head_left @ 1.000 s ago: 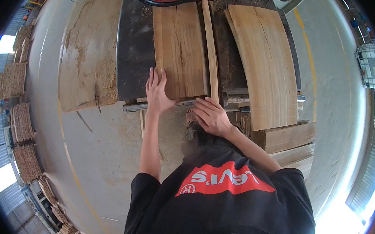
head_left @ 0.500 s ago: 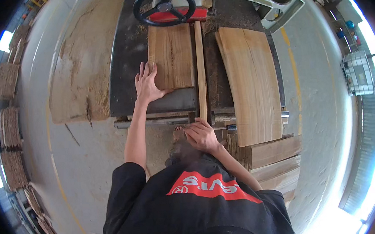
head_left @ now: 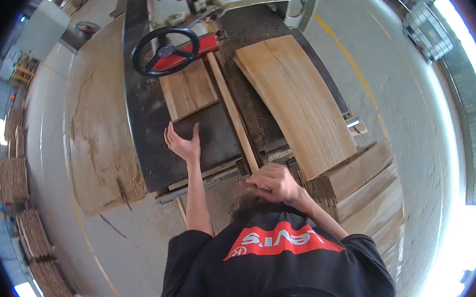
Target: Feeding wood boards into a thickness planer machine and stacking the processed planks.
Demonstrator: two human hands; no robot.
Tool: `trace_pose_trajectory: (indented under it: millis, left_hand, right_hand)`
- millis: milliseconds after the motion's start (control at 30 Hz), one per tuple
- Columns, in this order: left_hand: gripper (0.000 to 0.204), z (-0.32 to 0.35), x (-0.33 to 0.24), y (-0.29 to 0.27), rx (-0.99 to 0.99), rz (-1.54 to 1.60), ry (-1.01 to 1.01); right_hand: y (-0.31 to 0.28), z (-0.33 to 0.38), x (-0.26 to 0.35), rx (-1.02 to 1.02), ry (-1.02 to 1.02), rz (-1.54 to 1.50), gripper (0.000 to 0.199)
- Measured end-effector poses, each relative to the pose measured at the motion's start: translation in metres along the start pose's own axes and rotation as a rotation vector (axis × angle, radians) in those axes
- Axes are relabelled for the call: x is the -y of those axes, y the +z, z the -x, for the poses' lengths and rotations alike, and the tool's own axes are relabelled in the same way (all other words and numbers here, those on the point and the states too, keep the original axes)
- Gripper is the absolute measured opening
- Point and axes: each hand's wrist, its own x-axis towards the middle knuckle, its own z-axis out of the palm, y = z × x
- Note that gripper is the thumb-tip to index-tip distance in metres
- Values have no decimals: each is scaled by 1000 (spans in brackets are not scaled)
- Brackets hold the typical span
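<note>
The left hand (head_left: 183,144) hovers open, fingers spread, over the dark saw table (head_left: 148,132), just short of the short board (head_left: 188,89) ahead. The right hand (head_left: 271,182) curls around the near end of the narrow strip (head_left: 232,113). Both pieces look stiff, light and splintery; best held by their edges.

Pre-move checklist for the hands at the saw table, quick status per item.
1. Left hand off the short wooden board: ok, it is open with fingers spread over the dark metal saw table, apart from the board.
2. Right hand placement: ok, it sits at the near end of the narrow wooden strip, by the table edge.
3. Board position: ok, flat on the table, its far end near the black handwheel.
4. Blade position and state: cannot tell, not visible.
5. Wide pale plank stable: ok, it lies flat to the right of the strip.
6. Right hand's grip on the strip: cannot tell, blurred.
</note>
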Motion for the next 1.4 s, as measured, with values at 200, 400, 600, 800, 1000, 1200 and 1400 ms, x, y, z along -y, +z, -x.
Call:
trace_pose_trajectory:
  millis: [200,400,600,800,1000,1200,1400]
  left_hand:
    - [55,37,-81,-35,24,242,176]
    - [54,77,-202,-54,299,808,109]
    - [81,115,-252,8,629,413,-133]
    - [84,149,-254,49,669,984,-522]
    - [75,142,-253,42,506,1340,-684]
    - [80,91,-257,-19,716,1334,-856]
    - [74,49,-252,-70,792,1352,-765]
  right_hand:
    - [-79,13,-28,-365,193,443,15]
    - [-138,72,-57,-681,668,947,43]
    - [-138,115,-72,-614,845,731,68]
    - [-139,120,-72,-488,895,741,66]
    - [-144,104,-66,-587,1023,628,46]
    - [-168,104,-51,-885,875,-135,25]
    - [-132,92,-46,-995,828,-870,38]
